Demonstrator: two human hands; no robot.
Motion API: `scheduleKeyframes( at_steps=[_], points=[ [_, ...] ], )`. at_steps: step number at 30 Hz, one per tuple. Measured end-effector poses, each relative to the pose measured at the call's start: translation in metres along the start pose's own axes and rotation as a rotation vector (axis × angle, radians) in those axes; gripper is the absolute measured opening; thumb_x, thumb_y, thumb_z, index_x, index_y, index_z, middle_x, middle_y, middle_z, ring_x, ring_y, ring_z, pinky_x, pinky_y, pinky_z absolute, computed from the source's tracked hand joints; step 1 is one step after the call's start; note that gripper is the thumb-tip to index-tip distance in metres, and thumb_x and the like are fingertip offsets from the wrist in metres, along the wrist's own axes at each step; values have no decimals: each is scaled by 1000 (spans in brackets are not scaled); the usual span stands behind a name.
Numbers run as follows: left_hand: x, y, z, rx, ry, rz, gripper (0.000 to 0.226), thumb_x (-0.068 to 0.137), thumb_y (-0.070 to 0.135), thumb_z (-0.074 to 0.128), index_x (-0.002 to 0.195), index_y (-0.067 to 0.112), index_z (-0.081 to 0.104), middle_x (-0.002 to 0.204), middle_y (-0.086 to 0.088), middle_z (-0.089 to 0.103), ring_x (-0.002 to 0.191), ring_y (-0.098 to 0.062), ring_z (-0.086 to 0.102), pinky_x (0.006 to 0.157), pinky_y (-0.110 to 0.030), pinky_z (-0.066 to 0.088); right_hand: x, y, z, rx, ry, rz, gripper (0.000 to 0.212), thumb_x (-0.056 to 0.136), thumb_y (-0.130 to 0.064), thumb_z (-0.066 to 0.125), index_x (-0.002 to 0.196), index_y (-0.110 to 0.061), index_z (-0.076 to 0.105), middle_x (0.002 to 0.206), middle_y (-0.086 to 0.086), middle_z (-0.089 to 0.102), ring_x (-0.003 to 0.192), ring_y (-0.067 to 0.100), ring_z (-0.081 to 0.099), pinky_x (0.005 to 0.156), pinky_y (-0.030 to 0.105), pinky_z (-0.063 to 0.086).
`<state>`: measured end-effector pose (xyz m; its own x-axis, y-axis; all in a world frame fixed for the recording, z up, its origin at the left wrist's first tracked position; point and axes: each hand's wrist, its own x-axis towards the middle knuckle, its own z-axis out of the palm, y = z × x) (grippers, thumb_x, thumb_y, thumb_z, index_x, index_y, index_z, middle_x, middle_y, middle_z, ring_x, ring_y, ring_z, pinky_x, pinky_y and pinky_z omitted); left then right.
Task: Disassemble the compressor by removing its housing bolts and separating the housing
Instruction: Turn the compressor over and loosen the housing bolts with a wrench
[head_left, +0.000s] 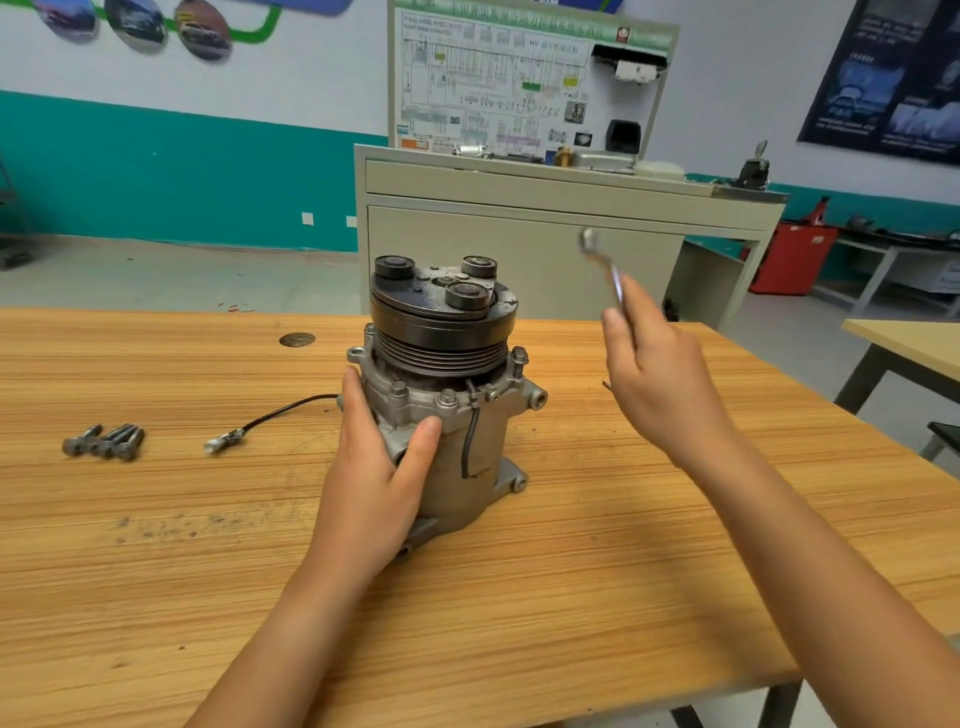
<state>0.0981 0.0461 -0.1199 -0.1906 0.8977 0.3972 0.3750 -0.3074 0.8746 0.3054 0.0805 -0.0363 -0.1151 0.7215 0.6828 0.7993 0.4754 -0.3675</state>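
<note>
Head view: left hand (374, 483) grips the upright compressor (493, 436), right hand (660, 384) pinches a wrench (602, 260) aloft; loose bolts (106, 441) and cable (280, 415) lie leftward; table (571, 597) edge well right.

An automotive training workshop is showing: a wiring-diagram board (498, 88) is standing on a beige cabinet (519, 249), car pictures (136, 23) are hanging on the wall (311, 67), and loose bolts (104, 441) are lying on the wooden table (519, 597).
</note>
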Motion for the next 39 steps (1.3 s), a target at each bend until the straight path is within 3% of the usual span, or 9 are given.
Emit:
scheduleKeyframes(
  at_steps=[3, 5, 12, 19, 22, 27, 32, 36, 39],
  points=[
    [1, -3, -1, 49, 15, 5, 106, 66, 74, 31, 149, 24, -9, 157, 9, 11, 142, -7, 13, 106, -20, 16, -19, -15, -27, -524, -251, -53, 36, 98, -30, 30, 133, -26, 33, 61, -5, 45, 56, 20, 47, 43, 28, 26],
    [0, -4, -1, 41, 11, 10, 100, 72, 73, 31, 149, 23, -10, 158, 8, 8, 142, -5, 9, 107, -20, 13, -24, -26, -34, -658, -332, -45, 38, 98, -26, 32, 136, -29, 26, 61, -6, 42, 56, 17, 44, 43, 27, 25],
    [-2, -5, 3, -29, 20, 0, 84, 82, 59, 30, 149, 25, -7, 156, 13, 5, 136, 7, 5, 107, -14, 10, -18, -52, -29, -877, -350, -93, 54, 93, -12, 39, 143, -25, 21, 56, -4, 33, 46, 13, 29, 40, 26, 16],
    [-2, -6, 5, -27, 29, 8, 70, 96, 36, 38, 150, 22, -3, 157, 7, 11, 143, -6, 10, 116, -29, 16, -11, -77, -30, -1019, -528, -171, 49, 86, 1, 37, 133, -10, 35, 56, -1, 32, 44, 15, 28, 39, 25, 18],
    [-3, -6, 6, -45, 35, 6, 69, 96, 35, 38, 150, 22, -2, 157, 7, 10, 143, -6, 9, 116, -30, 15, -11, -89, -19, -1108, -584, -221, 57, 86, 4, 38, 140, 2, 21, 56, 2, 31, 43, 16, 28, 38, 24, 20],
    [-3, -6, 5, -73, 25, 2, 68, 96, 34, 38, 150, 23, -1, 158, 8, 9, 143, -4, 7, 117, -30, 13, -16, -77, -13, -1163, -570, -303, 58, 90, 1, 35, 142, 7, 10, 54, 4, 33, 42, 16, 31, 37, 23, 22],
    [0, -8, 4, -87, 5, 13, 67, 96, 36, 39, 150, 25, 1, 157, 8, 12, 143, -5, 8, 118, -34, 14, 8, -28, -44, -988, -564, -496, 54, 96, -37, 20, 146, -24, 4, 67, -5, 44, 55, 14, 43, 46, 23, 34],
    [2, -10, 2, -88, -12, 17, 75, 88, 46, 37, 150, 26, 1, 157, 12, 8, 142, 0, 3, 116, -25, 9, 35, -1, -40, -993, -573, -645, 52, 98, -26, 28, 147, -24, 8, 70, -5, 34, 52, 13, 37, 42, 24, 21],
    [3, -13, 4, -34, 14, 54, 66, 98, 31, 39, 150, 22, 0, 158, 11, -2, 138, 7, -5, 103, 1, 0, 48, 15, -31, -872, -493, -669, 52, 93, -5, 46, 142, -15, 31, 89, 8, 57, 67, 25, 57, 48, 27, 39]
  ],
)
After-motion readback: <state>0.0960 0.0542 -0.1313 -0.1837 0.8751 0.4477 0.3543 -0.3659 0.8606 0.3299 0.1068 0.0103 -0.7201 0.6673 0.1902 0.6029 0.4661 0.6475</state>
